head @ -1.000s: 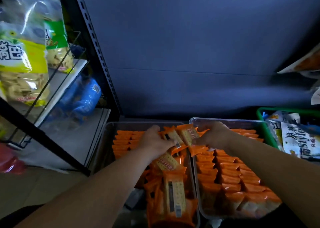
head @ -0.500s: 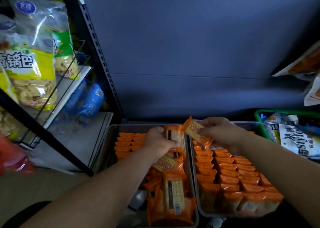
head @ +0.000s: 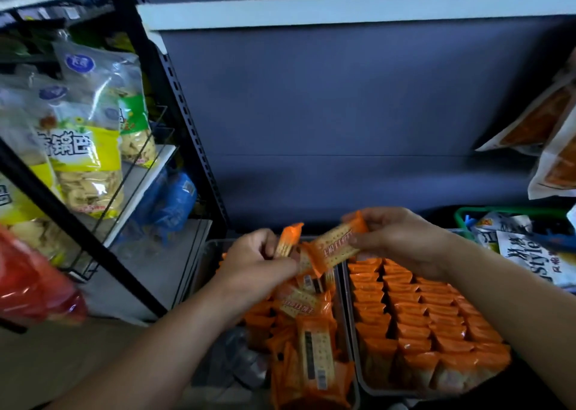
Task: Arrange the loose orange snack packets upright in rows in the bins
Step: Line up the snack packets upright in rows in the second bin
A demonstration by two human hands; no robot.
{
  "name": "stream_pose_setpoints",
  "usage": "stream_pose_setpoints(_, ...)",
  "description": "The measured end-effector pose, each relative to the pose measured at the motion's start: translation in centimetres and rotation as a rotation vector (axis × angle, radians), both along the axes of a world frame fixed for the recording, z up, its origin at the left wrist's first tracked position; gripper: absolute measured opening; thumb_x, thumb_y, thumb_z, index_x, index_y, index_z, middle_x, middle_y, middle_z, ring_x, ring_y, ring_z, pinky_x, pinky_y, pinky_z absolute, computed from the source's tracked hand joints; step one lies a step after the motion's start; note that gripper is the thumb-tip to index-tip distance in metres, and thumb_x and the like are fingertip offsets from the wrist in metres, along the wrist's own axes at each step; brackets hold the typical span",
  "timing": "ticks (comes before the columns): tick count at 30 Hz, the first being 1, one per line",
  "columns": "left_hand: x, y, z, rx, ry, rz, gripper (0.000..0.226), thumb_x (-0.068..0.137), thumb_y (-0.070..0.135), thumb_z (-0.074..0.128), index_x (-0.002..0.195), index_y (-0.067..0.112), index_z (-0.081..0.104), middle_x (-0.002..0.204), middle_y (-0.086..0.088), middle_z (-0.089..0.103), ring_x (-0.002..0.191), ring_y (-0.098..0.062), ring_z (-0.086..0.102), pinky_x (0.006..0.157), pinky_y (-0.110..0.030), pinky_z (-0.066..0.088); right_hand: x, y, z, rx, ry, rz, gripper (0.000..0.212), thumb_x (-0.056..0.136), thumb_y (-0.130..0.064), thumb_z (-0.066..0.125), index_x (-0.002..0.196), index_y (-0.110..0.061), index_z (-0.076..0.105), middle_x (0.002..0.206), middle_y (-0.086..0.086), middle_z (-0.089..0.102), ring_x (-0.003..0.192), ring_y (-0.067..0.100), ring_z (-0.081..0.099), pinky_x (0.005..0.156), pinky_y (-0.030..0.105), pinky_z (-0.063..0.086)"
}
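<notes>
Two clear plastic bins sit side by side on the low shelf. The left bin [head: 202, 272] holds a jumble of loose orange snack packets [head: 314, 347] lying flat and tilted. In the right bin [head: 352, 341] stand neat rows of upright orange packets [head: 417, 316]. My left hand [head: 252, 266] grips one orange packet [head: 288, 241] upright above the left bin's far end. My right hand [head: 402, 241] pinches a second orange packet [head: 333, 247] held slantwise above the gap between the bins.
A black shelf upright [head: 180, 104] rises left of the bins. Bags of yellow crackers [head: 87, 160] and blue packs [head: 174, 200] fill the wire rack at left. A green basket [head: 467, 214] with printed snack bags [head: 526, 253] stands at right. Grey back panel [head: 343, 113] behind.
Both hands have lifted away from the pile, each with an orange packet. The right hand raised its packet higher and toward the middle; the left packet now stands upright. The camera tilted upward.
</notes>
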State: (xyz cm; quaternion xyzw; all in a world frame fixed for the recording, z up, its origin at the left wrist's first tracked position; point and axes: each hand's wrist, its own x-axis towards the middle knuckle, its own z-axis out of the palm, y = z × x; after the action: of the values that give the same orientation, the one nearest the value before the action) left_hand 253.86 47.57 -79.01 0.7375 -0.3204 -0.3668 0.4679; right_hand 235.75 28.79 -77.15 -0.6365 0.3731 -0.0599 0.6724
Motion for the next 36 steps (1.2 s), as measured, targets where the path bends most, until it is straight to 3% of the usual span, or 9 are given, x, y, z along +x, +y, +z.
stream_pose_setpoints(4, 0.8, 3.3, 0.4, 0.018, -0.165, -0.134, 0.043, 0.063, 0.023, 0.097, 0.078, 0.033, 0.058, 0.074, 0.014, 0.067, 0.066, -0.004, 0.06, 0.061, -0.03, 0.051, 1.7, 1.7, 0.4, 0.038, -0.017, 0.091, 0.027, 0.099, 0.001, 0.063, 0.125, -0.007, 0.067, 0.111, 0.015, 0.078, 0.105, 0.027, 0.076, 0.093, 0.041, 0.061)
stream_pose_setpoints(8, 1.9, 6.0, 0.6, 0.015, -0.231, -0.185, 0.071, 0.065, 0.029, 0.098, 0.119, 0.05, 0.058, 0.117, 0.023, 0.067, 0.108, 0.004, 0.066, 0.091, -0.032, 0.059, 3.7, 3.7, 0.2, 0.085, -0.037, 0.092, 0.023, 0.104, -0.01, 0.06, 0.125, -0.01, 0.067, 0.109, 0.017, 0.078, 0.1, 0.031, 0.077, 0.079, 0.037, 0.064)
stream_pose_setpoints(10, 2.3, 7.0, 0.9, -0.001, -0.258, -0.164, 0.082, 0.058, 0.039, 0.1, 0.126, 0.05, 0.056, 0.123, 0.023, 0.065, 0.117, 0.005, 0.063, 0.098, -0.033, 0.057, 4.7, 4.6, -0.1, 0.067, -0.04, 0.088, 0.025, 0.102, -0.012, 0.064, 0.127, -0.013, 0.065, 0.108, 0.017, 0.078, 0.097, 0.032, 0.078, 0.074, 0.036, 0.064)
stream_pose_setpoints(15, 3.9, 8.7, 1.2, -0.017, -0.27, -0.13, 0.063, 0.064, 0.032, 0.1, 0.118, 0.037, 0.067, 0.115, 0.015, 0.071, 0.106, -0.002, 0.069, 0.09, -0.038, 0.061, 7.1, 5.8, -0.4, -0.03, -0.015, 0.117, 0.034, 0.091, -0.018, 0.078, 0.12, -0.01, 0.063, 0.101, 0.016, 0.08, 0.093, 0.034, 0.078, 0.08, 0.045, 0.066)
stream_pose_setpoints(23, 4.6, 9.4, -0.8, -0.093, -0.273, 0.108, 0.058, 0.072, 0.028, 0.095, 0.12, 0.033, 0.065, 0.111, 0.014, 0.07, 0.099, 0.009, 0.066, 0.08, -0.014, 0.055, 9.7, 9.4, -0.9, 0.117, -0.05, 0.159, 0.028, 0.105, -0.027, 0.059, 0.124, -0.008, 0.066, 0.108, 0.018, 0.078, 0.1, 0.031, 0.077, 0.09, 0.043, 0.062)
stream_pose_setpoints(27, 4.5, 9.8, -1.8, -0.013, -0.4, 0.095, 0.051, 0.066, 0.046, 0.094, 0.1, 0.037, 0.057, 0.092, 0.021, 0.067, 0.086, 0.006, 0.065, 0.068, -0.019, 0.055, 10.8, 11.5, -1.8, 0.064, -0.052, 0.229, 0.035, 0.093, -0.03, 0.077, 0.119, -0.01, 0.067, 0.1, 0.015, 0.079, 0.093, 0.031, 0.078, 0.084, 0.041, 0.064)
stream_pose_setpoints(30, 5.7, 10.7, -2.0, 0.091, -0.453, -0.064, 0.054, 0.068, 0.056, 0.091, 0.108, 0.039, 0.058, 0.099, 0.02, 0.069, 0.09, 0.004, 0.066, 0.078, -0.03, 0.059, 11.4, 11.9, -2.8, -0.077, 0.045, 0.243, 0.03, 0.085, -0.021, 0.086, 0.111, -0.015, 0.073, 0.095, 0.007, 0.08, 0.088, 0.023, 0.079, 0.082, 0.04, 0.065)
stream_pose_setpoints(34, 9.0, 13.3, -2.8, 0.408, -0.605, -0.188, 0.048, 0.079, 0.043, 0.088, 0.12, 0.032, 0.065, 0.109, 0.011, 0.068, 0.097, -0.009, 0.066, 0.088, -0.035, 0.057, 12.7, 12.2, -4.9, -0.266, 0.152, 0.286, 0.029, 0.079, -0.024, 0.088, 0.104, -0.027, 0.074, 0.092, 0.0, 0.079, 0.084, 0.018, 0.076, 0.079, 0.036, 0.063)
stream_pose_setpoints(36, 9.8, 14.4, -3.6, 0.493, -0.607, -0.215, 0.044, 0.081, 0.036, 0.088, 0.118, 0.029, 0.066, 0.104, 0.01, 0.066, 0.094, -0.013, 0.066, 0.085, -0.032, 0.057, 13.9, 13.2, -6.4, -0.364, 0.181, 0.334, 0.028, 0.08, -0.023, 0.087, 0.103, -0.029, 0.072, 0.091, -0.003, 0.076, 0.076, 0.008, 0.07, 0.069, 0.02, 0.055)
